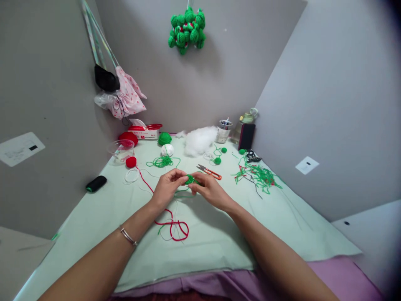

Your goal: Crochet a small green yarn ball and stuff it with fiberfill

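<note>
Between my two hands, above the middle of the table, is a small green crochet piece (189,179). My left hand (171,186) pinches its left side with thumb and fingers. My right hand (210,189) closes on its right side, and the fingers partly cover the piece. Whether a hook or needle is in the fingers is too small to tell. Green yarn trails below the hands. Orange-handled thread snips (210,172) lie just beyond my right hand. A red yarn strand (179,223) loops on the cloth nearer to me, with thin white thread beside it.
White stuffing (200,141) lies at the back, near a green yarn ball (164,138) and a white ball (167,150). Green yarn scraps (261,176) spread at right. A phone (247,136) leans upright there. A clear plastic tub (121,151) stands at left. Green crocheted balls (188,31) hang above.
</note>
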`<state>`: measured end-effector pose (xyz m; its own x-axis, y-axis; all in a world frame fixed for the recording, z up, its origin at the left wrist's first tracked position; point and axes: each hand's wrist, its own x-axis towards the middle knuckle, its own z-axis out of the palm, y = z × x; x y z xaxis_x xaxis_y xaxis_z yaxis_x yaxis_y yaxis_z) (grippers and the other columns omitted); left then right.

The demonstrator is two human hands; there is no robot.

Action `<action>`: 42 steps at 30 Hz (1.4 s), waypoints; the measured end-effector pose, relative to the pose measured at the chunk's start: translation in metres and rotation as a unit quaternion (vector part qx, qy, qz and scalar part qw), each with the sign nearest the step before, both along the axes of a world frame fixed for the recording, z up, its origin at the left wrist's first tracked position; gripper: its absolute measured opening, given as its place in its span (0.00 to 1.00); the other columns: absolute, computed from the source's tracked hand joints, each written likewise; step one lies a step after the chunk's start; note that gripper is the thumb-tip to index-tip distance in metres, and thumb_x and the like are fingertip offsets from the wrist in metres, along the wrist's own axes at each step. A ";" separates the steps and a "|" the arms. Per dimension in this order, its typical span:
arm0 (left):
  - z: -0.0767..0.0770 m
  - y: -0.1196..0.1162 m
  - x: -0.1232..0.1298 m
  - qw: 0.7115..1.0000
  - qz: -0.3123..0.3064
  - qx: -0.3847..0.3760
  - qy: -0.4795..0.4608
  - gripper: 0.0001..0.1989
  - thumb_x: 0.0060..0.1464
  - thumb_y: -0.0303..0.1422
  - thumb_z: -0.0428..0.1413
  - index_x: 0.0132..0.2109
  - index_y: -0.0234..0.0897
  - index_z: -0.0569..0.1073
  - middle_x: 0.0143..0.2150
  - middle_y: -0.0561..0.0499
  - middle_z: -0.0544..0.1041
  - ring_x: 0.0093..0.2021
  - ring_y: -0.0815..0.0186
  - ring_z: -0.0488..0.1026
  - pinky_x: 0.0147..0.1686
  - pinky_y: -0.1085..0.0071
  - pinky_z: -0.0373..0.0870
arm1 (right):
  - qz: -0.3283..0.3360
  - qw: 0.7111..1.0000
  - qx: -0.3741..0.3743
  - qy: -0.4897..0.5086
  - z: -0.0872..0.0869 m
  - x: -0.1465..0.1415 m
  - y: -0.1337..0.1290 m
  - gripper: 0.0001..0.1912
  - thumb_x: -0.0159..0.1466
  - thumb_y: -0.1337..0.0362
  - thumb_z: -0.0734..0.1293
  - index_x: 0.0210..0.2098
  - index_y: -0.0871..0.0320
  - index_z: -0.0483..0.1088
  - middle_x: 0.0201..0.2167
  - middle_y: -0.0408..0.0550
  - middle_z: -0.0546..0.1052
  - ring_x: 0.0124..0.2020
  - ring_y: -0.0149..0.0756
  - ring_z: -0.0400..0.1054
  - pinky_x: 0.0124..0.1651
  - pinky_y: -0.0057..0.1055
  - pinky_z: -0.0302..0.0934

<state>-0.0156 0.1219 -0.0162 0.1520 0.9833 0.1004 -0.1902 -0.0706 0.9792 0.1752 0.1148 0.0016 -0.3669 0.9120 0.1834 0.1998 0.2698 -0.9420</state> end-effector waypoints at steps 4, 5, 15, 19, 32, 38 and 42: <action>0.000 0.003 -0.005 1.000 0.006 -0.013 -0.011 0.17 0.48 0.45 0.71 0.36 0.38 0.78 0.34 0.53 0.78 0.35 0.63 0.78 0.46 0.61 0.78 | -0.028 0.999 0.017 0.035 0.005 0.005 0.003 0.16 0.64 0.51 0.74 0.27 0.56 0.79 0.27 0.45 0.76 0.31 0.35 0.65 0.35 0.31 0.57; 0.000 0.003 -0.005 1.000 0.005 -0.014 -0.013 0.17 0.48 0.45 0.71 0.36 0.38 0.77 0.34 0.53 0.78 0.36 0.63 0.78 0.46 0.60 0.79 | -0.037 0.998 0.022 0.052 0.007 0.005 0.002 0.17 0.63 0.50 0.75 0.27 0.56 0.78 0.32 0.47 0.77 0.36 0.36 0.68 0.38 0.32 0.60; 0.001 0.000 0.001 1.000 0.006 0.017 0.016 0.15 0.48 0.45 0.70 0.36 0.40 0.79 0.35 0.52 0.78 0.35 0.63 0.76 0.42 0.64 0.78 | -0.038 0.992 -0.038 0.112 0.007 -0.003 0.000 0.18 0.61 0.48 0.76 0.35 0.55 0.73 0.26 0.39 0.75 0.20 0.26 0.58 0.24 0.27 0.52; -0.002 0.000 0.002 0.998 0.021 0.033 0.041 0.15 0.48 0.43 0.70 0.36 0.39 0.79 0.34 0.51 0.79 0.35 0.62 0.76 0.40 0.65 0.75 | -0.028 0.997 -0.043 0.059 0.000 -0.002 0.004 0.12 0.58 0.56 0.78 0.29 0.58 0.78 0.23 0.42 0.77 0.23 0.28 0.63 0.27 0.27 0.55; 0.000 -0.003 0.001 0.994 0.017 0.055 0.098 0.12 0.52 0.41 0.65 0.37 0.38 0.76 0.31 0.50 0.82 0.34 0.59 0.83 0.39 0.64 0.78 | -0.076 0.997 -0.018 -0.003 -0.014 -0.013 0.004 0.08 0.62 0.60 0.69 0.32 0.58 0.76 0.22 0.42 0.76 0.23 0.34 0.69 0.30 0.29 0.64; -0.008 -0.005 0.004 0.973 0.076 0.136 0.168 0.06 0.53 0.35 0.63 0.32 0.39 0.75 0.32 0.52 0.76 0.34 0.64 0.77 0.38 0.67 0.77 | -0.140 0.985 0.056 -0.080 -0.011 -0.017 -0.001 0.03 0.59 0.68 0.69 0.28 0.56 0.71 0.22 0.38 0.70 0.26 0.31 0.60 0.33 0.28 0.52; -0.012 -0.012 0.009 0.950 0.106 0.203 0.212 0.04 0.54 0.31 0.60 0.32 0.41 0.72 0.33 0.55 0.72 0.33 0.66 0.73 0.39 0.68 0.77 | -0.160 0.978 0.067 -0.115 -0.011 -0.020 -0.003 0.04 0.59 0.70 0.69 0.30 0.55 0.71 0.20 0.35 0.65 0.25 0.31 0.56 0.33 0.30 0.46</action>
